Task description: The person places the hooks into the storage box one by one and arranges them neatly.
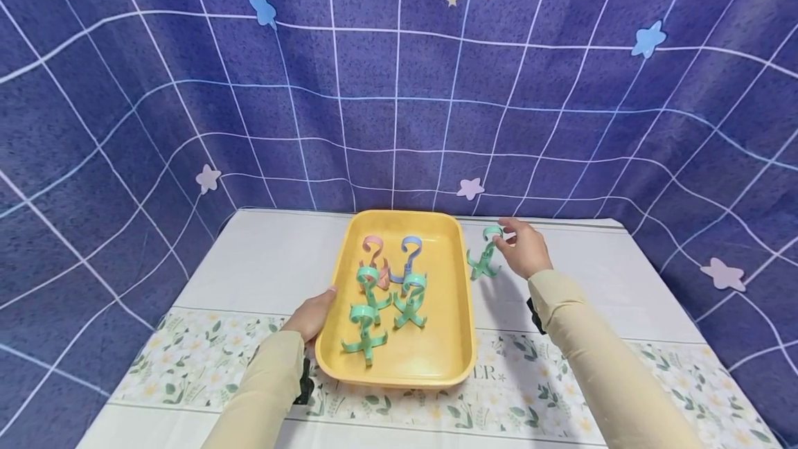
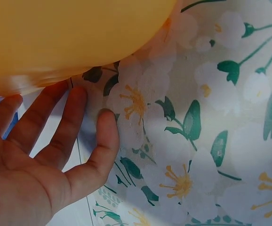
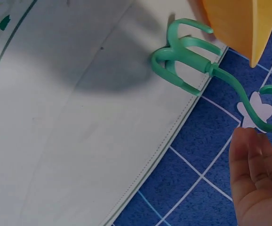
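Observation:
Near the back right of the table, my right hand (image 1: 526, 249) pinches the curled top of a green four-pronged hook (image 1: 483, 263). In the right wrist view that green hook (image 3: 188, 56) leans with its prongs toward the white table cover, its loop right at my fingertips. My left hand (image 1: 312, 314) rests against the left side of the yellow tray (image 1: 451, 359). Its fingers (image 2: 63, 127) reach loosely beneath the tray wall in the left wrist view. Inside the tray are several green hooks (image 1: 366, 345), a pink hook (image 1: 373, 244) and a blue hook (image 1: 411, 247).
A white cover with a flowered band (image 1: 212, 352) lies over the table. Behind it and at both sides hangs a blue curtain (image 1: 399, 123) with a grid and stars. The tray's raised rim stands just left of the green hook in my right hand.

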Tool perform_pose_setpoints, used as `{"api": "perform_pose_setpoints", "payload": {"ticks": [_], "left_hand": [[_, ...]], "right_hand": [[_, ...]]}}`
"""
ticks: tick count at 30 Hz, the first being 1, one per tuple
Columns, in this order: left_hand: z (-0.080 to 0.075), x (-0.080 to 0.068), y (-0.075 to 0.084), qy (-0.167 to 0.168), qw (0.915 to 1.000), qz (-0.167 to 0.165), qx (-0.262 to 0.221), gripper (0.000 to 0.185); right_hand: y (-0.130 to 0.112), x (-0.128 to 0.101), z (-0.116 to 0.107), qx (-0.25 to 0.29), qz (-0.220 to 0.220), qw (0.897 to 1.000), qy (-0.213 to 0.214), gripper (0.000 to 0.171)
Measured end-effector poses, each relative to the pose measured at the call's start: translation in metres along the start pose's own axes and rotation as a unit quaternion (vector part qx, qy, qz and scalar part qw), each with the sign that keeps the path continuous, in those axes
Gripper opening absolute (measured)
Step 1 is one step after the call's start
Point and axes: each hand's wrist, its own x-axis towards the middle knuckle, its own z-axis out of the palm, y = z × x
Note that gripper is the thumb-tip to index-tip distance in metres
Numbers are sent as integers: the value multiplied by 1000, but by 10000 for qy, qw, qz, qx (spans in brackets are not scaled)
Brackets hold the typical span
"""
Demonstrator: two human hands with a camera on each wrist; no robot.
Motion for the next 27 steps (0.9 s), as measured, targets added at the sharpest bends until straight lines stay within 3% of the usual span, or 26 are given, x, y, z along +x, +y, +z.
{"api": "perform_pose_setpoints", "payload": {"ticks": [27], "left_hand": [[2, 4, 3, 16, 10000, -12, -37, 66]], "right_hand": [[6, -3, 15, 219, -176, 9986, 450, 27]]}}
